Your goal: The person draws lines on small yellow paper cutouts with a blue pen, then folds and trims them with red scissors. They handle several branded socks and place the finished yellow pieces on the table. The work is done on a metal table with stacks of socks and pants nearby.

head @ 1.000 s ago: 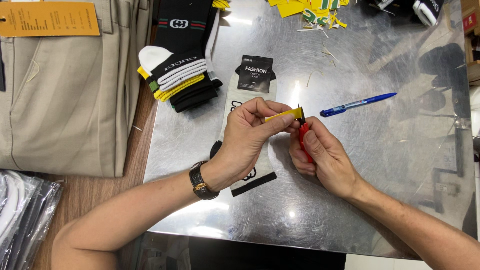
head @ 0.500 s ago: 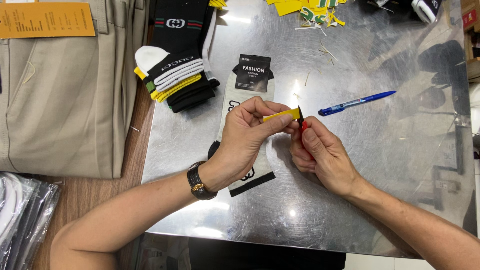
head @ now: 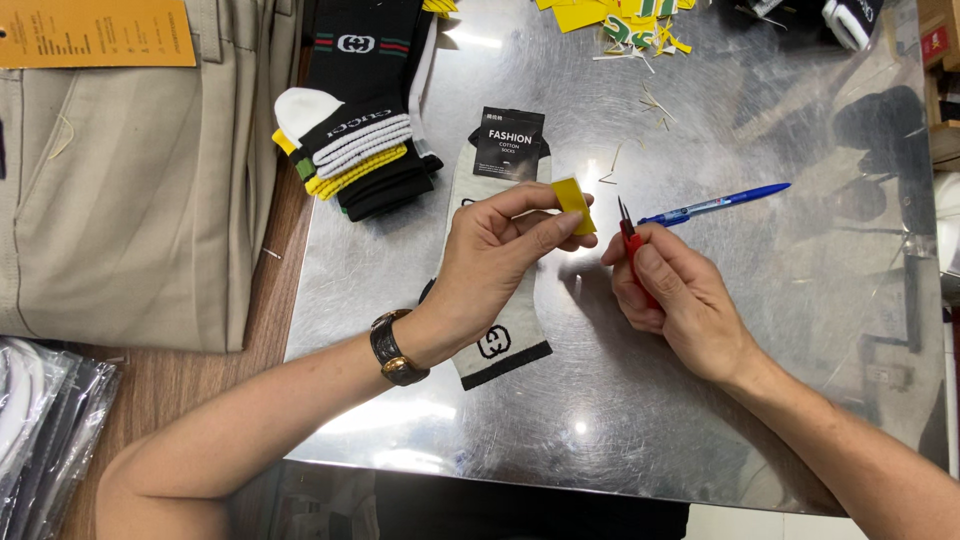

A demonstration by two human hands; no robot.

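My left hand (head: 505, 258) pinches a small yellow tag (head: 574, 201) between thumb and fingers, above a pale grey sock (head: 500, 330) with a black card header (head: 510, 143) lying on the metal table (head: 760, 330). A watch sits on that wrist. My right hand (head: 672, 295) grips small red-handled snips (head: 629, 233), blades pointing up, a short gap to the right of the tag. The two hands are apart.
A stack of folded socks (head: 355, 150) lies at the back left of the table. A blue pen (head: 715, 204) lies just beyond my right hand. Yellow and green tag scraps (head: 625, 25) litter the back edge. Beige trousers (head: 130, 190) cover the wooden surface left; plastic-bagged items (head: 40, 420) sit bottom left.
My hands have separated: the right hand with the snips drew back to the right, and the left hand lifted the yellow tag free.
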